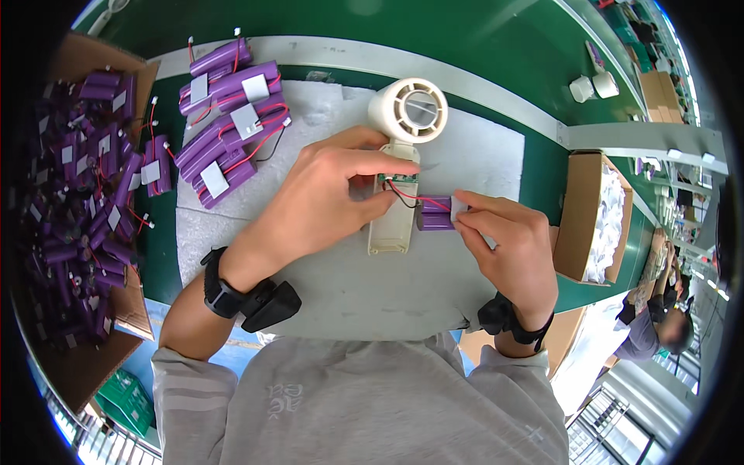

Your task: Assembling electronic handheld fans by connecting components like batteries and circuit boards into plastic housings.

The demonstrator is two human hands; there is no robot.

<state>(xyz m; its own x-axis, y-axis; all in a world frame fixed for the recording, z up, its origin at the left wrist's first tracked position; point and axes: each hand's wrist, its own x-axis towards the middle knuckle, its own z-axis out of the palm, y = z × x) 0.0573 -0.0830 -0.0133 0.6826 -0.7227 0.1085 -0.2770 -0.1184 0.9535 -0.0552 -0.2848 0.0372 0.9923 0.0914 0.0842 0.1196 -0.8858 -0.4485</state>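
A cream handheld fan body point(390, 226) lies on the foam sheet, its round head point(385, 108) away from me and its handle shell open. My left hand point(318, 190) is closed on the handle's upper part, thumb and fingers at its two sides by a small green circuit board point(406, 179). Red and black wires run from the board to a purple battery pack point(434, 221) just right of the handle. My right hand point(511, 244) pinches the pack's right end, at a white pad point(458, 208) on it. The pack is outside the shell.
Several purple battery packs with wires point(225, 132) are piled at the foam sheet's point(484, 163) upper left. A cardboard box point(143, 85) full of more packs stands at far left. Another carton point(577, 217) with white pieces is on the right. White round parts point(595, 87) lie upper right.
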